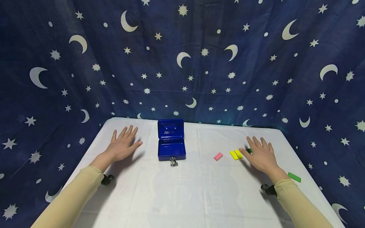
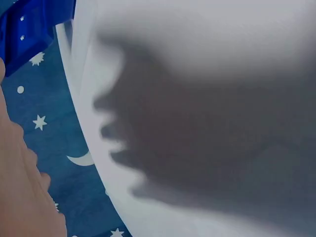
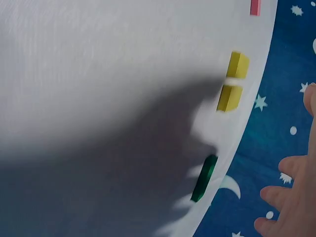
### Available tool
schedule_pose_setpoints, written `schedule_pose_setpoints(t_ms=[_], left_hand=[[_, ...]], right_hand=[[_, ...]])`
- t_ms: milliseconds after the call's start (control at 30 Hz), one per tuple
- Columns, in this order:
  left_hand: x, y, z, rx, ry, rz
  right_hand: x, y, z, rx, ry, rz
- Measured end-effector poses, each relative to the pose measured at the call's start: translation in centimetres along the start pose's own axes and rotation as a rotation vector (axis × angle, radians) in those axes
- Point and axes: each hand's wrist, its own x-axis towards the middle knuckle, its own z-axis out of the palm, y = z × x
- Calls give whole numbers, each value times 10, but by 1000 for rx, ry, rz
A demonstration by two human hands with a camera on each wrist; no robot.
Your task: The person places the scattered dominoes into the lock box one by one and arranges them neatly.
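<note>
I saw the left hand (image 1: pixel 122 148) and right hand (image 1: pixel 261 156) well apart, fingers spread and holding nothing, the open blue box (image 1: pixel 171 148) just left of centre frame, yellow blocks (image 1: pixel 233 155) right of centre, and judged it pre-grasp, the next move calling for a right-hand pinch.

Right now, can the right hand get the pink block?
Probably yes: the right hand is empty, and though the two yellow blocks lie between it and the pink block, they look low enough to reach over.
</note>
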Motion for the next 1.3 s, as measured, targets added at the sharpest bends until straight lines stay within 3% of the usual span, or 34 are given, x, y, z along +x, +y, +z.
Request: schedule_pose_setpoints(t_ms=[300, 667, 1100, 1300], left_hand=[[0, 12, -2, -111, 2, 124], [3, 24, 2, -226, -3, 218], [6, 38, 12, -305, -22, 289], [7, 42, 19, -348, -59, 297]], right_hand=[[0, -20, 2, 27, 11, -53], [-3, -40, 8, 47, 41, -128], [-8, -59, 16, 49, 64, -162], [-11, -67, 22, 48, 97, -197]])
